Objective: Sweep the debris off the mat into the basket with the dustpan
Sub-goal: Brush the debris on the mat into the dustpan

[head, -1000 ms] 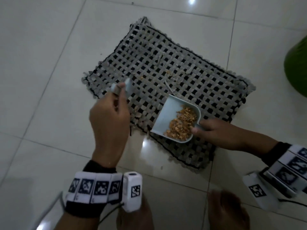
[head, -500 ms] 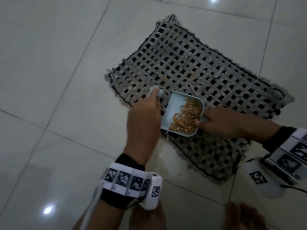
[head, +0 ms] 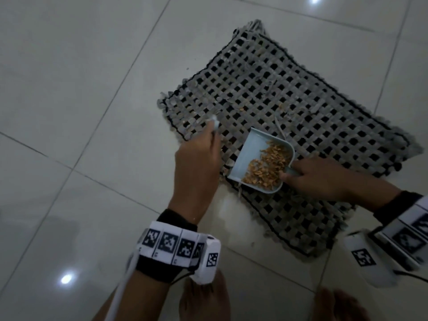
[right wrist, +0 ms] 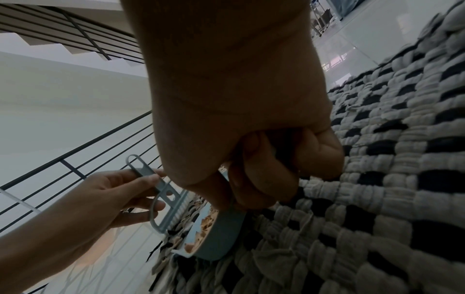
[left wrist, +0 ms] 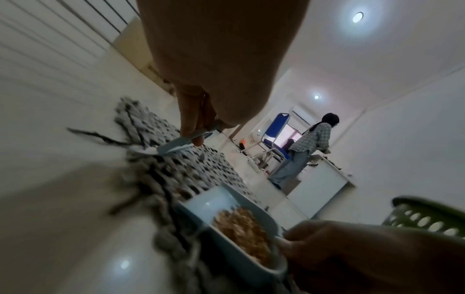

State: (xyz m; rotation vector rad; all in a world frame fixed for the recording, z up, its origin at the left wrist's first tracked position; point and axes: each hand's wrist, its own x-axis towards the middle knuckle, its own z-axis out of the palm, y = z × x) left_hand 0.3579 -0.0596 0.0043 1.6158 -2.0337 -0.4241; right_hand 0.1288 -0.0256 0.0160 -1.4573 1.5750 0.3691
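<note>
A grey-and-black woven mat (head: 289, 89) lies on the tiled floor. On its near edge rests a light-blue dustpan (head: 250, 156) loaded with orange-brown debris (head: 266, 165). My right hand (head: 294, 174) grips the dustpan's handle from the right. My left hand (head: 212, 137) pinches a small blue-grey brush (right wrist: 163, 199) just left of the pan, bristles down on the mat; the brush's handle tip (head: 215, 121) sticks out above the fingers. A few loose crumbs (head: 281, 106) lie on the mat beyond the pan. The green perforated basket (left wrist: 427, 214) shows only in the left wrist view, behind the right hand.
Glossy white floor tiles (head: 81, 112) surround the mat. My bare feet (head: 203, 297) stand at the near edge of the head view. A person (left wrist: 307, 147) stands far back by a counter. A stair railing (right wrist: 75, 155) runs behind the left hand.
My left hand brought the brush in closer to the dustpan's left side. The dustpan and right hand stayed put. The head view swung left, and the green basket left it.
</note>
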